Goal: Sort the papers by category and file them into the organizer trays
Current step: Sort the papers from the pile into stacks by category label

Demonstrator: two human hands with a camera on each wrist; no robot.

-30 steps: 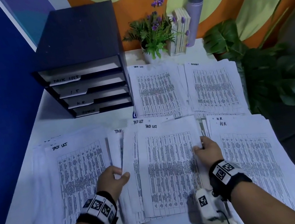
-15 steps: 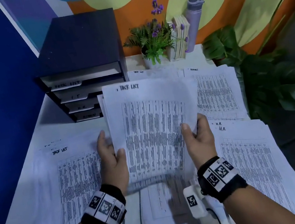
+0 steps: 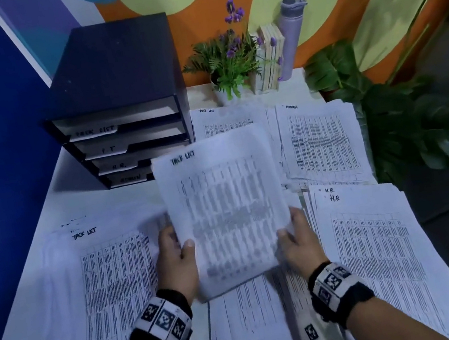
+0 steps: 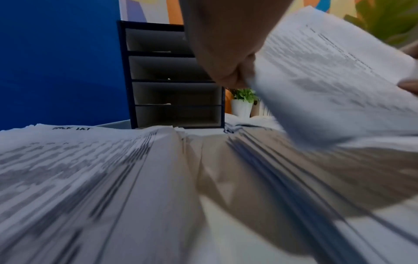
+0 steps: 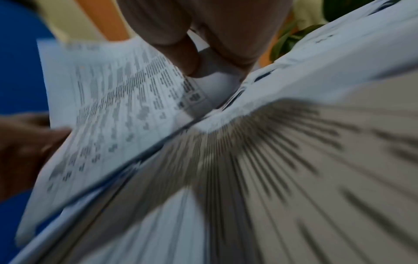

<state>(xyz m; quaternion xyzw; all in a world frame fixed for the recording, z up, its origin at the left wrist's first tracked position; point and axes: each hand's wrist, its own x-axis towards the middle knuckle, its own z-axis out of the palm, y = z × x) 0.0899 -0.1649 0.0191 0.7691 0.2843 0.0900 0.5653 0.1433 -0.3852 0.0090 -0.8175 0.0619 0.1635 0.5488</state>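
Both hands hold a sheaf of sheets headed "Task List" (image 3: 225, 214) off the worktop (image 3: 53, 212): the left hand (image 3: 175, 264) pinches its left edge and the right hand (image 3: 297, 242) its lower right edge, thumbs on top. The organizer (image 3: 119, 110) stands ahead and to the left, its top tray (image 3: 115, 119) labelled to match. The sheaf's long axis already points roughly away from the person, so filing likely means carrying it forward-left, the left hand being nearer.

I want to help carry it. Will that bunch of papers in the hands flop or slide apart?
Probably floppy: the held papers are thin, gripped by the left hand and right hand at both edges. Sheets could slip; nothing visibly binds them.
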